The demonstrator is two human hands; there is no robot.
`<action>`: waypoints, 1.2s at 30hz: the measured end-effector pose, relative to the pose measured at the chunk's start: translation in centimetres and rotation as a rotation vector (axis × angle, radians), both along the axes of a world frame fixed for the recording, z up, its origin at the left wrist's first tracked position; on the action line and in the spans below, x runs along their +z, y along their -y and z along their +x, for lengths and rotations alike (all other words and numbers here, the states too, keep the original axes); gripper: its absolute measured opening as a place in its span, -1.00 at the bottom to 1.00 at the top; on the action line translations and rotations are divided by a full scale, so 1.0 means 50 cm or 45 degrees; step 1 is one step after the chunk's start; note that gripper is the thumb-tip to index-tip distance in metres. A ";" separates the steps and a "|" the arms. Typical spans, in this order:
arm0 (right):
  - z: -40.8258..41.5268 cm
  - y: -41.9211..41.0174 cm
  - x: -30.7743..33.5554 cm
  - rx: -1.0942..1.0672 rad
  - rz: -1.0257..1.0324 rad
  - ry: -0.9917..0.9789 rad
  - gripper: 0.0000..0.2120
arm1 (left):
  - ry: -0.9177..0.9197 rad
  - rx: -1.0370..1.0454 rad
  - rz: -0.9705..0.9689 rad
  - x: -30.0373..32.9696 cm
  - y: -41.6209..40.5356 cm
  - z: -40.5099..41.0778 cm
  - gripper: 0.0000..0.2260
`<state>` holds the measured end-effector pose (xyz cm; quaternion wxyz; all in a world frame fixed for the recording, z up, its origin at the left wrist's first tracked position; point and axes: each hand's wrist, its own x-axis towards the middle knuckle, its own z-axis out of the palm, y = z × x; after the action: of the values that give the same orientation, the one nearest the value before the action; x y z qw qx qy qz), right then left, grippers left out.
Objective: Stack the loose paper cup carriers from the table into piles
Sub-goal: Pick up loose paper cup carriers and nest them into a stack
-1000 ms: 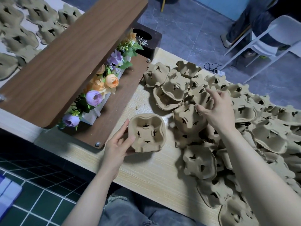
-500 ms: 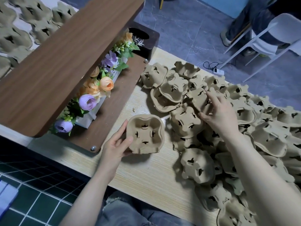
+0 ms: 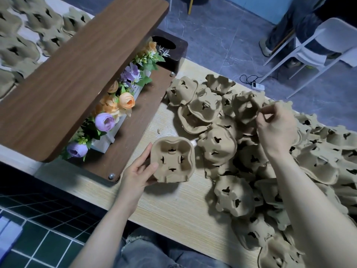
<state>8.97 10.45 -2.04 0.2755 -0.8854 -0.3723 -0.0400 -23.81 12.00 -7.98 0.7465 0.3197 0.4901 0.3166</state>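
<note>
A big heap of loose brown paper cup carriers (image 3: 222, 147) covers the right side of the light wooden table (image 3: 173, 207). My left hand (image 3: 139, 171) grips the left edge of a small pile of carriers (image 3: 172, 159), open side up, near the table's middle. My right hand (image 3: 276, 126) reaches into the back of the heap and pinches the rim of one loose carrier (image 3: 249, 105) between thumb and fingers.
A dark wooden shelf (image 3: 77, 74) with artificial flowers (image 3: 119, 105) under it stands at the left. More carriers (image 3: 29, 28) lie beyond it. A white chair (image 3: 316, 49) and a person's legs (image 3: 289, 26) are on the grey floor behind the table.
My right hand has moved up and back over the heap and closed its fingers on a carrier's rim. My left hand and its pile have stayed in place.
</note>
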 end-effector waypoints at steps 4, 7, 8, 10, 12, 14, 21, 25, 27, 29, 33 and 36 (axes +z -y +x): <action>-0.019 0.000 0.052 -0.053 0.322 -0.221 -0.93 | -0.004 -0.012 0.015 -0.003 0.000 0.000 -0.52; -0.045 0.005 0.077 0.015 0.489 -0.518 -0.90 | -0.048 -0.094 0.102 -0.016 0.003 -0.004 -0.52; -0.059 0.008 0.083 0.036 0.520 -0.660 -0.86 | -0.078 -0.137 0.157 -0.021 0.005 -0.005 -0.52; -0.092 0.018 0.088 0.069 0.530 -0.955 -0.76 | -0.158 -0.204 0.263 -0.027 0.010 -0.007 -0.54; -0.136 0.032 0.089 0.097 0.503 -1.245 -0.67 | -0.220 -0.233 0.328 -0.030 0.014 -0.005 -0.62; -0.177 0.047 0.084 0.096 0.473 -1.467 -0.55 | -0.230 -0.231 0.327 -0.029 0.018 -0.005 -0.70; -0.283 0.093 0.047 0.067 0.411 -1.766 -0.42 | -0.125 -0.120 0.152 -0.001 0.023 0.002 -0.70; -0.328 0.121 0.028 0.115 0.326 -1.706 -0.42 | -0.119 -0.104 0.170 0.002 0.024 0.004 -0.70; -0.339 0.132 0.020 0.164 0.263 -1.662 -0.44 | -0.139 -0.080 0.186 -0.001 0.025 0.006 -0.68; -0.341 0.138 0.018 0.215 0.201 -1.641 -0.49 | -0.145 -0.048 0.192 -0.003 0.024 0.008 -0.63; -0.316 0.130 0.022 0.224 0.083 -1.438 -0.65 | -0.126 -0.020 0.126 -0.002 0.021 0.012 -0.74; -0.287 0.097 0.031 0.228 0.085 -1.213 -0.72 | -0.131 -0.027 0.104 0.002 0.021 0.010 -0.81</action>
<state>-5.37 5.62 -0.48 0.4458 -0.7604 -0.2778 0.3819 -23.30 10.94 -7.86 0.7101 0.3709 0.5112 0.3114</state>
